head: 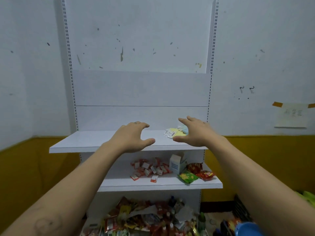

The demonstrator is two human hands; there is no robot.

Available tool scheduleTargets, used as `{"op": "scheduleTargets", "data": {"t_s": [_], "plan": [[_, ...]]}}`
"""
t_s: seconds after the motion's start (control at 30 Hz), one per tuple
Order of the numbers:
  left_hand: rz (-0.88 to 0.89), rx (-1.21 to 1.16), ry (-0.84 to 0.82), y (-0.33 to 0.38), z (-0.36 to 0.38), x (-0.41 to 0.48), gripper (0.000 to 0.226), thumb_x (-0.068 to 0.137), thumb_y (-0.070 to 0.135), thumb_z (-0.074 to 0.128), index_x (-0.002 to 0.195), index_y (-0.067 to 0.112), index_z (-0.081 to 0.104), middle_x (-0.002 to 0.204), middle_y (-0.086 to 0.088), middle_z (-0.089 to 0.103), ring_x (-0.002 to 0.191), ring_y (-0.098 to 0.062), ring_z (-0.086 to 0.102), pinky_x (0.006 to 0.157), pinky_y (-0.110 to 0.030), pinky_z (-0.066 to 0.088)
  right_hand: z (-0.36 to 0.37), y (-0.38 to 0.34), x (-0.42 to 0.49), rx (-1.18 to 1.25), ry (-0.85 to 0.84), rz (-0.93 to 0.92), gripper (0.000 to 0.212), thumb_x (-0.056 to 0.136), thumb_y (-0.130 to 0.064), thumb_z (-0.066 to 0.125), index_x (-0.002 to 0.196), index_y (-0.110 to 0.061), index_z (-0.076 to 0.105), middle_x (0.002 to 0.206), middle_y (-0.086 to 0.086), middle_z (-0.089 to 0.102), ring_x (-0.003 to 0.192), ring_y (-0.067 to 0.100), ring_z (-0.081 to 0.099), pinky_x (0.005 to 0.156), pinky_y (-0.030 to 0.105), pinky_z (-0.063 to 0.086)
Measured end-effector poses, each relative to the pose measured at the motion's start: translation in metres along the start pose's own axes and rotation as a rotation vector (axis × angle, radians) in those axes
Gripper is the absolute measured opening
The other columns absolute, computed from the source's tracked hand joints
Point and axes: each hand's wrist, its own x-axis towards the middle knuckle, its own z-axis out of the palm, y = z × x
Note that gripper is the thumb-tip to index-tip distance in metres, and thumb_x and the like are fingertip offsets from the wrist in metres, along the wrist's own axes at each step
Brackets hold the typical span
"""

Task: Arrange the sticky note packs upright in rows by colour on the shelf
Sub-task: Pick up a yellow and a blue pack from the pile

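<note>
Both arms are stretched straight out in front, palms down, over the top shelf (pixel 81 142) of a white store-style rack. The left hand (pixel 132 136) has its fingers curled like a loose claw with the thumb sticking out to the right, holding nothing. The right hand (pixel 194 132) is spread wider, fingers fanned and thumb pointing left, also holding nothing. The 2 thumbs are near each other but not touching, with a small gap between them right above the front lip of the shelf.

The sticky note packs (pixel 173 132) are in a small loose heap toward the right end of that top shelf, lying flat and jumbled rather than standing. I can make out pale yellow ones and a light blue one, but the right hand covers part of the heap, so no idea how many there are. That hand is right over them; can't tell if the fingertips actually touch.

Everything left of the heap on that shelf is bare white board, so lots of open room there. The front edge runs straight across under both wrists.

The shelf below has red sachets (pixel 150 169), a white carton (pixel 176 163) and snack bags (pixel 188 178).
</note>
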Motion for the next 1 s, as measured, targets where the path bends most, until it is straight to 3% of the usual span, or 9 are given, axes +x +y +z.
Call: {"op": "scheduleTargets", "data": {"t_s": [0.43, 0.8, 1.0], "plan": [[-0.063, -0.016, -0.054, -0.057, 0.065, 0.074, 0.064, 0.086, 0.056, 0.052, 0.141, 0.026, 0.038, 0.148, 0.004, 0.040, 0.134, -0.017, 0.038, 0.109, -0.039, 0.033, 0.067, 0.021, 0.102, 0.015, -0.056, -0.010, 0.086, 0.080, -0.069, 0.052, 0.150, -0.034, 0.016, 0.159, 0.003, 0.015, 0.145, 0.024, 0.017, 0.114, 0.051, 0.019], [0.044, -0.150, -0.056, -0.126, 0.128, 0.202, 0.062, 0.087, 0.055, 0.052, 0.141, 0.027, 0.038, 0.148, 0.005, 0.040, 0.135, -0.017, 0.037, 0.110, -0.038, 0.032, 0.103, 0.039, 0.217, -0.051, -0.079, 0.181, 0.085, 0.081, -0.065, 0.056, 0.149, -0.032, 0.019, 0.158, 0.005, 0.018, 0.144, 0.026, 0.023, 0.114, 0.051, 0.024], [0.117, -0.190, -0.107, -0.162, 0.167, 0.266, 0.063, 0.087, 0.056, 0.052, 0.141, 0.027, 0.039, 0.147, 0.006, 0.041, 0.134, -0.016, 0.038, 0.109, -0.039, 0.033, 0.130, 0.052, 0.264, -0.014, -0.084, 0.329, 0.080, 0.082, -0.064, 0.056, 0.148, -0.031, 0.024, 0.154, 0.002, 0.030, 0.138, 0.026, 0.033, 0.109, 0.048, 0.033]]}}
